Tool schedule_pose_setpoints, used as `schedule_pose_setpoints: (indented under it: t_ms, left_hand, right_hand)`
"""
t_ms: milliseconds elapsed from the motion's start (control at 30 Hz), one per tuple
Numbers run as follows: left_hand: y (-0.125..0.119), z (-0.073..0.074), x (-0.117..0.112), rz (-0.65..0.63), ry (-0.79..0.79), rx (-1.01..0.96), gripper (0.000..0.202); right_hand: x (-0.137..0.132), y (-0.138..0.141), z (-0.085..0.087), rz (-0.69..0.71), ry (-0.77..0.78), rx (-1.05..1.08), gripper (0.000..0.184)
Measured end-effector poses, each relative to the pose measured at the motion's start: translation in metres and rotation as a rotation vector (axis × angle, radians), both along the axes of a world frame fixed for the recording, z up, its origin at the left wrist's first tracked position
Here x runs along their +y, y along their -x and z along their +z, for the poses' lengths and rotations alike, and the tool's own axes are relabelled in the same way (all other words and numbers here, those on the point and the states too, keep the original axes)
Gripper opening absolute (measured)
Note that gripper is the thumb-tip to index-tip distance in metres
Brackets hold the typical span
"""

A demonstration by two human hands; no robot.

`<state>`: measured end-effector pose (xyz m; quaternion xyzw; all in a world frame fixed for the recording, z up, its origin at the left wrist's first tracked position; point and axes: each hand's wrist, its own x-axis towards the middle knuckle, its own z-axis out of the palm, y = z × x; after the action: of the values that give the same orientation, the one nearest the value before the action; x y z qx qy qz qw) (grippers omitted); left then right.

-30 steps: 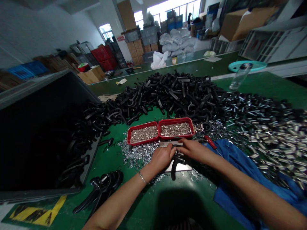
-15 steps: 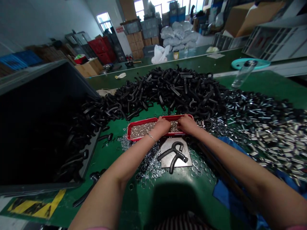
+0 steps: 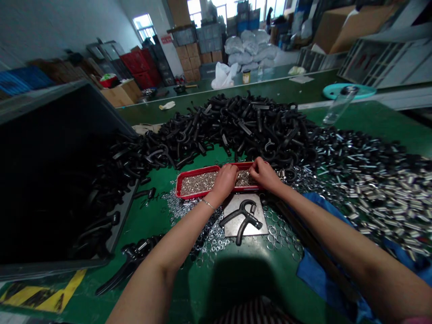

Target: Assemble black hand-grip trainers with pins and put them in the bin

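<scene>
My left hand lies over the middle of a red two-part tray, its fingers down among the small metal pins that fill it. My right hand reaches the right compartment, fingertips pinched together in the pins. Whether either hand holds a pin is too small to tell. Just below the tray, a black plastic hand grip with a spring lies on a steel plate, touched by neither hand. Loose steel washers surround the plate. A bracelet circles my left wrist.
A large heap of black grip handles rises behind the tray. A deep black bin stands at left, with assembled grips beside it. Metal-and-black sleeves are spread at right, over a blue cloth.
Both hands have left the black grip, now lying on the steel plate, and moved forward into the red tray. The view has tilted slightly.
</scene>
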<state>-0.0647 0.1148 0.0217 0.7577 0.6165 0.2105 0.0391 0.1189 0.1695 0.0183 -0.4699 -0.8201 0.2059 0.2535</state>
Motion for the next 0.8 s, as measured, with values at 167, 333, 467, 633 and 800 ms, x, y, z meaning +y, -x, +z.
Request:
schedule_pose_setpoints:
  t_ms: [167, 333, 467, 633, 800]
  left_hand:
    - [0.002, 0.002, -0.052, -0.058, 0.018, -0.240, 0.014]
    - [-0.013, -0.018, -0.104, -0.018, 0.129, -0.462, 0.010]
    - [-0.025, -0.028, -0.111, -0.002, 0.107, -0.354, 0.011]
    - [-0.028, -0.029, -0.112, 0.024, 0.095, -0.294, 0.010]
    - [-0.032, -0.031, -0.115, -0.028, 0.062, -0.084, 0.013]
  right_hand:
    - [-0.033, -0.044, 0.011, 0.125, 0.082, 0.126, 0.022]
    - [-0.076, -0.064, -0.017, 0.219, 0.440, 0.243, 0.019]
    - [-0.082, -0.051, -0.032, 0.140, 0.447, 0.201, 0.023]
    - [-0.079, -0.041, -0.034, 0.133, 0.318, 0.077, 0.021]
    - [-0.084, -0.040, -0.033, 0.114, 0.209, -0.064, 0.019]
